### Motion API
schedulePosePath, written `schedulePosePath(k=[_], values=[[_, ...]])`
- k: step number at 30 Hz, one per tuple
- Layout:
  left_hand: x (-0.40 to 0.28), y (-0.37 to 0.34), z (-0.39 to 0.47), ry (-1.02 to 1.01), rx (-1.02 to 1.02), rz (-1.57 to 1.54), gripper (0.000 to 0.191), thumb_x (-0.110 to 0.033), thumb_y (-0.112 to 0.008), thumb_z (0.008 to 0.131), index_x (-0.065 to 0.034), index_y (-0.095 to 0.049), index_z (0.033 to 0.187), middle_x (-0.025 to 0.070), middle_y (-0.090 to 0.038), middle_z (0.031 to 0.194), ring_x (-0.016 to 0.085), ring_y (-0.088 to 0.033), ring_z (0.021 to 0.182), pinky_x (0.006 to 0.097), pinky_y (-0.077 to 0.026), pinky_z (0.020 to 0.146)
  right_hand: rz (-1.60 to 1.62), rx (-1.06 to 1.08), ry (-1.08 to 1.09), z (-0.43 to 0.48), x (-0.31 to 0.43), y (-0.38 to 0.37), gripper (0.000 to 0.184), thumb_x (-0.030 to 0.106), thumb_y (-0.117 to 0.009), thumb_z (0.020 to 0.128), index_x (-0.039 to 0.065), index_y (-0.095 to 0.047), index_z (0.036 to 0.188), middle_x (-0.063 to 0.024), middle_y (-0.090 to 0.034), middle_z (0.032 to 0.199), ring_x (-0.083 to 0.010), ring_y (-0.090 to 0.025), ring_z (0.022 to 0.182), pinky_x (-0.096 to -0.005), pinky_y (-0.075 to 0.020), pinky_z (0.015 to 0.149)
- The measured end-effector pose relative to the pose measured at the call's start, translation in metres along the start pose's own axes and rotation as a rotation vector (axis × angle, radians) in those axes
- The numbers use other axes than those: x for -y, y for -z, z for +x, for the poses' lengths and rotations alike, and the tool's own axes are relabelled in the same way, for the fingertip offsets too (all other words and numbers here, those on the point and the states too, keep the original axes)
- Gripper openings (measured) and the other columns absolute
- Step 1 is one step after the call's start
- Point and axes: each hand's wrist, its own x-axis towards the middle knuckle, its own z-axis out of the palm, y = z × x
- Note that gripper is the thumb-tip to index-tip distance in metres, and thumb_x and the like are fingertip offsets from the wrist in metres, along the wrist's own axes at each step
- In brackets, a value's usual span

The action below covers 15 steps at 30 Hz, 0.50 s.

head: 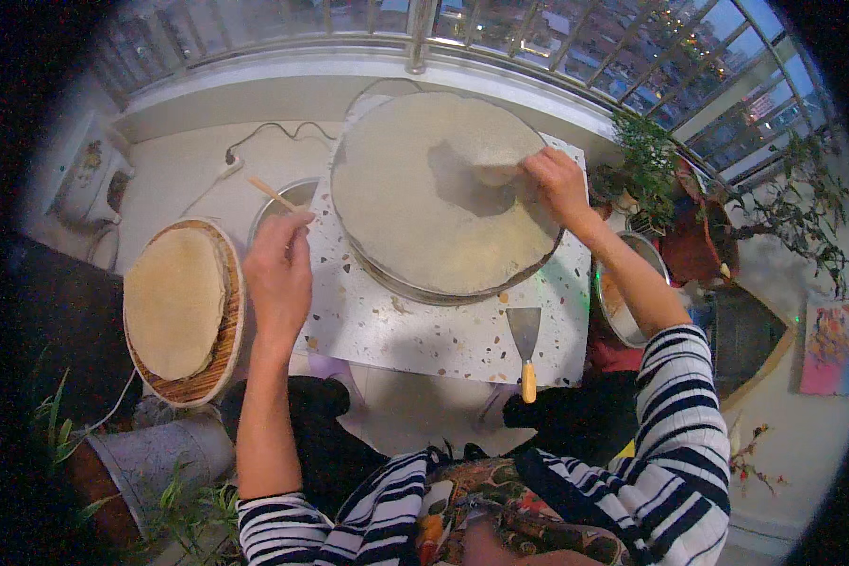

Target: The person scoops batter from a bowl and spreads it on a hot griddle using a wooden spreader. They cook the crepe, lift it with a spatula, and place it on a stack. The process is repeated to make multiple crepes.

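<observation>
A large round griddle (424,301) stands on a speckled white board (424,347), covered by a thin pale layer of batter (410,226) with a dark bare patch right of its middle. My right hand (557,185) is closed over the griddle's right side, on what looks like a pale lump or tool (495,173) at the patch; steam or blur hides its shape. My left hand (279,265) holds a thin wooden stick (272,194) left of the board. A scraper with a wooden handle (528,375) lies at the board's near edge. A stack of flat round pancakes (177,304) rests at left.
The stack's round wooden stand (237,311) is by my left forearm. A metal bowl (293,192) is partly behind my left hand. Another metal pot (626,325) stands under my right forearm. Potted plants (647,170) are at right; a power cord (279,127) runs behind.
</observation>
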Motion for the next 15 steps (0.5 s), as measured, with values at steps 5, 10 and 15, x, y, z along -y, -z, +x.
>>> schedulePosePath(k=[5, 10, 15], values=[[-0.004, 0.007, -0.001, -0.001, -0.007, -0.044, 0.017, 0.002, -0.055, 0.084, -0.0026, -0.065, 0.097, 0.0122, -0.059, 0.081, 0.023, -0.057, 0.070, 0.0315, -0.045, 0.064, 0.103, -0.036, 0.018, -0.017, 0.024, 0.016, 0.020, 0.001, -0.063, 0.067, 0.009, -0.060, 0.084, -0.0091, -0.056, 0.075, -0.0299, -0.057, 0.074, -0.0395, -0.0460, 0.062], [-0.009, 0.016, -0.005, 0.024, 0.015, -0.046, 0.018, 0.003, -0.055, 0.084, -0.0026, -0.066, 0.098, 0.0119, -0.059, 0.082, 0.022, -0.057, 0.069, 0.0309, -0.045, 0.063, -0.124, -0.056, -0.151, -0.001, 0.008, 0.004, 0.022, 0.001, -0.061, 0.066, 0.010, -0.060, 0.087, -0.0100, -0.056, 0.076, -0.0311, -0.056, 0.073, -0.0410, -0.0458, 0.062], [-0.012, 0.021, -0.009, 0.022, -0.016, -0.121, 0.018, 0.002, -0.055, 0.084, -0.0029, -0.066, 0.098, 0.0114, -0.059, 0.081, 0.022, -0.057, 0.069, 0.0312, -0.045, 0.063, -0.129, -0.075, -0.122, -0.020, 0.048, 0.007, 0.025, 0.002, -0.061, 0.063, 0.009, -0.060, 0.087, -0.0100, -0.056, 0.075, -0.0298, -0.055, 0.074, -0.0421, -0.0450, 0.062]])
